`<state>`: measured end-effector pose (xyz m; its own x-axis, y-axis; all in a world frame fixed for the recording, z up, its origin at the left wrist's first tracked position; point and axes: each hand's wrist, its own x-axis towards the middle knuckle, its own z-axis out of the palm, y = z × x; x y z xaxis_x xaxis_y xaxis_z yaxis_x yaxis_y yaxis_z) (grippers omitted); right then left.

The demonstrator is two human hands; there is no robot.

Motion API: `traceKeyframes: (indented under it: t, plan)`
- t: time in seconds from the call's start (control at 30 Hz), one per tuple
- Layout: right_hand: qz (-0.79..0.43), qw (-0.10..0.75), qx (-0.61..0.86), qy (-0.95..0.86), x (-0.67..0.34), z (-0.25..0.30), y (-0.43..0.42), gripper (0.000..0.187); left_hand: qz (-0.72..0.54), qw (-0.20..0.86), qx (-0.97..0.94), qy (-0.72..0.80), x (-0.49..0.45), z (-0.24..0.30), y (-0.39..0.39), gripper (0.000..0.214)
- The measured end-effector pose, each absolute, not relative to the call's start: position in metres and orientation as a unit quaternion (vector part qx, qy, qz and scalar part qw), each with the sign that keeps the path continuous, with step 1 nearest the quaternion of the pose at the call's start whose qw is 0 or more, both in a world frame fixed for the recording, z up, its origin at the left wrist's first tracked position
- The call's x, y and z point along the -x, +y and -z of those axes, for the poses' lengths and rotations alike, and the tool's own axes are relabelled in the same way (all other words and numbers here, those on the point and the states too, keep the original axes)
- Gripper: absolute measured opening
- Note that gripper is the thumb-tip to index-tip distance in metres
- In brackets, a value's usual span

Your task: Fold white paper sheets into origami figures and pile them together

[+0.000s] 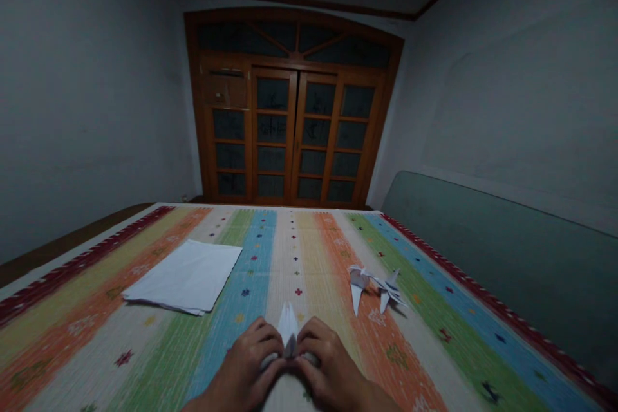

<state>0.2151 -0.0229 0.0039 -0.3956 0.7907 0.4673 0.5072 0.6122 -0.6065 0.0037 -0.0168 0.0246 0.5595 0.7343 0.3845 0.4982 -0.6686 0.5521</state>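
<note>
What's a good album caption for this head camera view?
Left hand and right hand pinch folded white paper over a striped tablecloth, with white sheets and folded paper pieces beyond.

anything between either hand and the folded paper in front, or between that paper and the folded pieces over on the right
Nothing visible: the left hand and right hand both hold the folded paper. Toward the folded pieces, the right hand sits alongside; past it, only tablecloth shows. The white sheets lie off left.
</note>
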Motion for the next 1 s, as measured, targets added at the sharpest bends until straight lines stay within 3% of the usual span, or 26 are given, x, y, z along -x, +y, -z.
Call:
traceKeyframes:
  t: [0.13,0.23,0.33,0.5,0.67,0.8,1.0]
  plan:
    - [-0.207,0.376,0.468,-0.773,-0.209,-0.005,-0.019,0.009,-0.341,0.268,-0.792,0.43,-0.007,-0.017,-0.01,0.014]
    - [-0.205,0.396,0.506,-0.738,-0.207,0.001,-0.016,0.035,-0.363,0.306,-0.748,0.464,-0.01,-0.01,-0.007,0.046]
    - [-0.195,0.416,0.546,-0.701,-0.207,0.005,-0.015,0.055,-0.373,0.284,-0.733,0.493,-0.012,-0.008,-0.009,0.051]
    - [-0.196,0.396,0.56,-0.701,-0.206,0.002,-0.016,0.038,-0.385,0.247,-0.733,0.504,-0.013,-0.002,-0.015,0.052]
    - [-0.261,0.426,0.536,-0.681,-0.205,0.001,-0.017,0.044,-0.398,0.278,-0.749,0.45,-0.008,0.015,-0.014,0.053]
    - [-0.386,0.45,0.483,-0.645,-0.202,0.0,-0.016,0.044,-0.406,0.327,-0.739,0.427,-0.009,0.01,-0.017,0.053]
    - [-0.466,0.496,0.434,-0.59,-0.196,-0.006,-0.019,0.021,-0.459,0.403,-0.693,0.384,-0.02,-0.005,-0.024,0.044]
